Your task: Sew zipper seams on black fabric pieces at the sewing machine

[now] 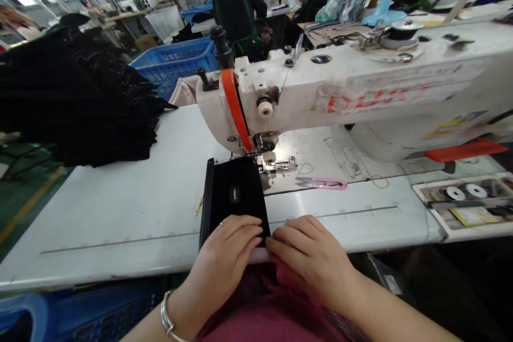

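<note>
Left hand [230, 248] and right hand [310, 251], just apart at the near edge of the table [120, 214], which extends to their left; snips [326, 184] and machine [320, 91] beyond the right; pouch [248, 187] under and ahead of the left, fingers slightly bent; right fingers curled at its near corner; any pinch cannot be told

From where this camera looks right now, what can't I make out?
All in the head view:
Underside of the flat black fabric piece: hidden by its upper side.
Part of that piece's near end: covered by the bare left hand.
Lettering on the small black rectangular label: too small to read surely.
Blue plastic basket at lower left: cut off by the picture's edges.
</note>
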A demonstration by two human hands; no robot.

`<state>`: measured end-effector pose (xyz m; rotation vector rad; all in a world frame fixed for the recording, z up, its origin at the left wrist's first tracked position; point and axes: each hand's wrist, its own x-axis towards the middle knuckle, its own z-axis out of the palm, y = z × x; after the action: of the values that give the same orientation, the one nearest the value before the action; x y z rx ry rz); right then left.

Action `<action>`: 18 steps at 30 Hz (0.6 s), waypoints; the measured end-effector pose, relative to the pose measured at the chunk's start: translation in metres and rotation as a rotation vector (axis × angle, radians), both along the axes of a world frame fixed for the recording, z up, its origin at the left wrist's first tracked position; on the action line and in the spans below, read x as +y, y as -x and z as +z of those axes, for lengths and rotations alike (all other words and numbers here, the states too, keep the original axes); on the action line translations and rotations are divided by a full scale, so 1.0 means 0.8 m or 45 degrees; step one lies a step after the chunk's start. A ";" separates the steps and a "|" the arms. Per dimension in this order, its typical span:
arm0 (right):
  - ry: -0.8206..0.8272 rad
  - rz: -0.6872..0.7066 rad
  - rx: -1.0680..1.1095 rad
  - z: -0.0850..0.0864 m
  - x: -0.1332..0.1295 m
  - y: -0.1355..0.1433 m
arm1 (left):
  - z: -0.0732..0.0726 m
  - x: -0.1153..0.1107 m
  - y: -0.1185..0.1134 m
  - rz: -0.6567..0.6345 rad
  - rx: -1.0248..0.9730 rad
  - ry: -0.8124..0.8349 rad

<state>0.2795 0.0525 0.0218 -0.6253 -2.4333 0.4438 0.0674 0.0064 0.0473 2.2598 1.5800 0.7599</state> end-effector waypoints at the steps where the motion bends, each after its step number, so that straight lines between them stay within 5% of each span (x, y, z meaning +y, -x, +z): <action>1: -0.015 -0.009 0.020 -0.003 -0.002 0.005 | 0.003 -0.002 0.000 0.066 -0.046 -0.036; 4: -0.023 -0.001 0.042 -0.008 0.000 0.009 | 0.007 -0.008 -0.003 0.192 -0.071 -0.217; 6: -0.002 0.025 0.036 -0.009 0.003 0.007 | 0.002 -0.010 -0.005 0.089 0.037 -0.254; 10: 0.025 0.030 0.013 -0.006 0.003 0.002 | -0.011 -0.010 -0.006 -0.101 0.185 -0.135; 18: 0.076 0.079 0.008 -0.004 0.005 -0.006 | -0.007 -0.004 -0.009 -0.090 0.074 -0.003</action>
<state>0.2840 0.0563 0.0183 -0.5740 -2.4466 0.5443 0.0743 0.0028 0.0415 2.3458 1.5158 0.6844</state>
